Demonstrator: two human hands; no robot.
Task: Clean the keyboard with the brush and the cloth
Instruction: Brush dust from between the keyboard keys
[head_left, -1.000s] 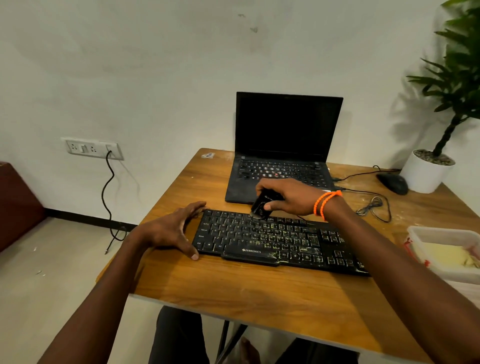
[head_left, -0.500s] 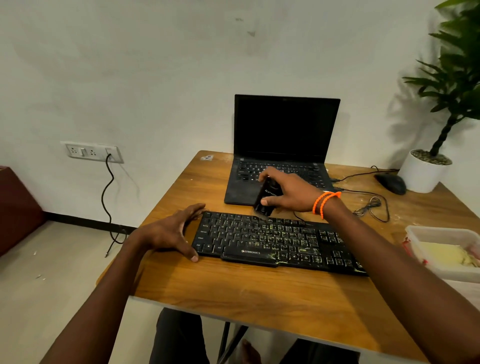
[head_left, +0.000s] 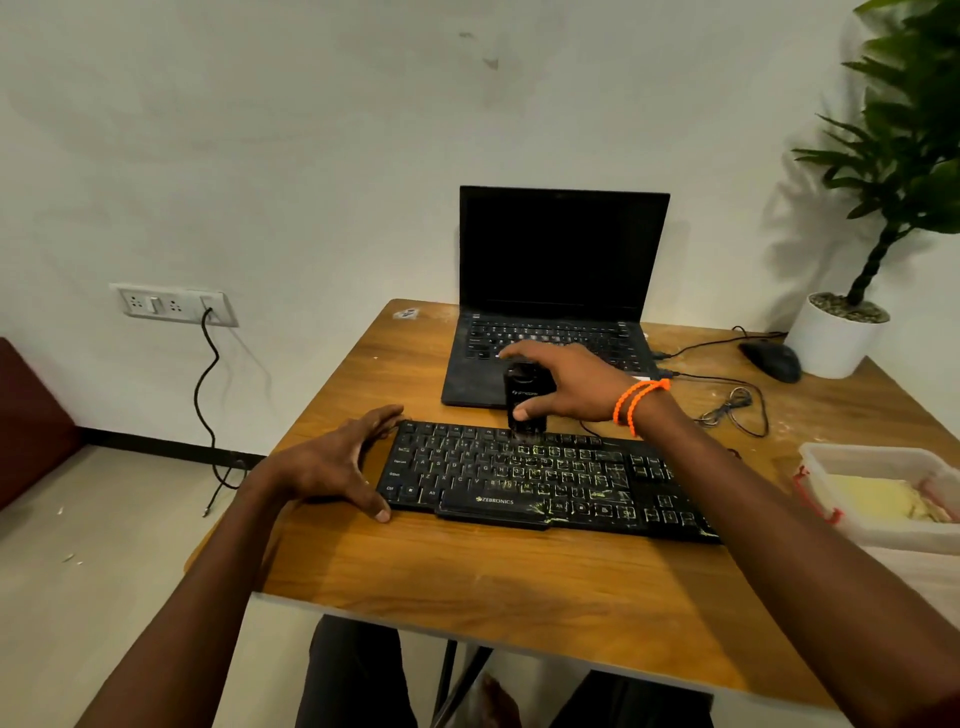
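Wooden table (head_left: 467, 587) fills the foreground, its bare front part nearest to us, with the person's legs visible beneath its near edge. On it we note a black keyboard (head_left: 545, 480) lying lengthwise, its centre and right keys streaked with pale residue. Our left hand (head_left: 332, 462) rests at the keyboard's left end, fingers spread and relaxed, thumb tip at the near left corner and fingertips at the far left corner; it grasps nothing. Our right hand (head_left: 576, 384) hangs over the keyboard's far edge and grips a black brush (head_left: 525, 397) held upright, thumb on its front face, fingers curled over the top. The brush's lower end meets the top row of keys near the middle. Two orange bands (head_left: 636, 400) circle the right wrist. At the right edge stands a translucent container (head_left: 883, 457) holding yellowish material; we cannot tell whether that is the cloth. Behind the keyboard an open laptop (head_left: 561, 249) shows a dark screen. Farther right lie a coiled cable (head_left: 727, 410) and a black mouse (head_left: 771, 359), just beside a white-potted plant (head_left: 836, 338). A wall socket (head_left: 174, 305) with a plugged cord sits left.
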